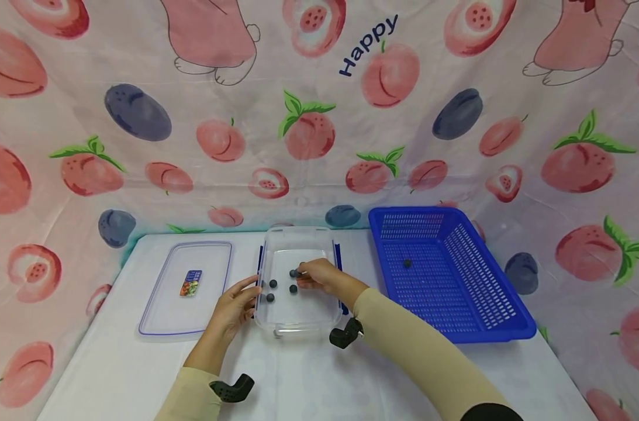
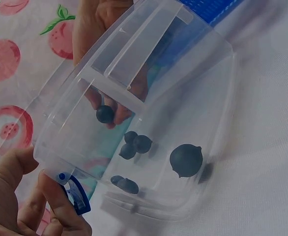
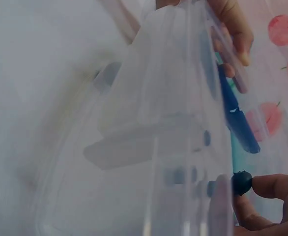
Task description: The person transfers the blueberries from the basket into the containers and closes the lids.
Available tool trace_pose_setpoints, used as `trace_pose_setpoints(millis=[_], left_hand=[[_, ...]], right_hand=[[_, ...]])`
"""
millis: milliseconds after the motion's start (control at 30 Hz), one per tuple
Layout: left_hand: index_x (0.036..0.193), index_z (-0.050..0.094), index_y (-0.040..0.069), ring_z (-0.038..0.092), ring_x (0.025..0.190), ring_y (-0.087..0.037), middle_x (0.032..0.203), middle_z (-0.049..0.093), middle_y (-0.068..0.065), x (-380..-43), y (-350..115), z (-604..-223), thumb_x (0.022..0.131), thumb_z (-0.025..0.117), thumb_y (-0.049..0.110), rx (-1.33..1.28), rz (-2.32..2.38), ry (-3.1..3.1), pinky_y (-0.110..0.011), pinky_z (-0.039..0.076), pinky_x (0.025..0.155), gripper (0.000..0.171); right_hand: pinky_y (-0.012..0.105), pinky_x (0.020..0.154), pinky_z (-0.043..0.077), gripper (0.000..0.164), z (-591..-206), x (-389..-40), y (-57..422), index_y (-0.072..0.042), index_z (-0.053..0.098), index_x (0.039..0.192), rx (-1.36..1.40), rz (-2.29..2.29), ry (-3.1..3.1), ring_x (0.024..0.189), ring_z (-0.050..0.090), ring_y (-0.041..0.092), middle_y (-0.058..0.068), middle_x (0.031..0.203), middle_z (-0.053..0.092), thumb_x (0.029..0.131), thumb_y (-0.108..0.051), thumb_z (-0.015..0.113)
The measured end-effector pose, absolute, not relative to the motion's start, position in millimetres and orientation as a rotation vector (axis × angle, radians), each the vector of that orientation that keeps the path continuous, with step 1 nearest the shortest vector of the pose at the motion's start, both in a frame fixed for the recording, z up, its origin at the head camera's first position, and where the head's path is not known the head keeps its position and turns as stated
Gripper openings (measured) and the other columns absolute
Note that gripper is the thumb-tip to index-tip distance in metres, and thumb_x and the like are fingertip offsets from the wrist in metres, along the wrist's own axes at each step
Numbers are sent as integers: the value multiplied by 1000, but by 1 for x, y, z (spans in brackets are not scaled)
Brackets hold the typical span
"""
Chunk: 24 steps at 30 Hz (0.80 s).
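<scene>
A clear plastic box (image 1: 298, 327) with blue side latches stands in the middle of the table, its lid off. Several blueberries (image 1: 293, 289) lie on its floor, mostly toward the left half. My left hand (image 1: 232, 310) holds the box's left rim, thumb and fingers about the edge near a blue latch (image 2: 77, 194). Over the box's interior, my right hand (image 1: 319, 275) pinches one blueberry (image 3: 242, 182) between thumb and fingers. The left wrist view shows that held blueberry (image 2: 104, 114) through the clear wall, apart from the loose ones.
At the right stands a blue perforated basket (image 1: 456, 338) with a single blueberry (image 1: 407, 264) inside. The clear lid (image 1: 185, 318), blue-edged and bearing a colourful label (image 1: 190, 283), lies flat at the left. A fruit-patterned cloth (image 1: 298, 193) hangs behind the white table.
</scene>
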State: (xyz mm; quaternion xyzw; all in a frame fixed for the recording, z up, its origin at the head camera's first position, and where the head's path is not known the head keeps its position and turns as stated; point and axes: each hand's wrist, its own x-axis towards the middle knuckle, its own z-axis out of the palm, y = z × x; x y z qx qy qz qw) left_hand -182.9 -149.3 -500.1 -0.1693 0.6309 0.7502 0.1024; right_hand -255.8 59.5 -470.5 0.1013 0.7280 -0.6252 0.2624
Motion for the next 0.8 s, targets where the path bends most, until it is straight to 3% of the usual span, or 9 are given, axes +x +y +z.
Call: trace_pose_setpoints(millis=[300,800], left_hand=[[142,51,6,52,61,-1,72,58,9,-183,-149,-498,93,68,14,-512,2215,1860,-13,47,54,53],[142,51,6,51,61,-1,71,58,9,-183,-148,-499,93,67,13,-522,2221,1859,-13,47,54,52]], right_hand=[[23,75,58,28,-478,-257,52,9,63,114,392,-1641,2014,65,60,10,9,84,61,93,-9,58],[24,76,58,30,-484,-259,50,8,61,118,469,-1644,1967,66,61,12,10,85,61,92,-8,60]])
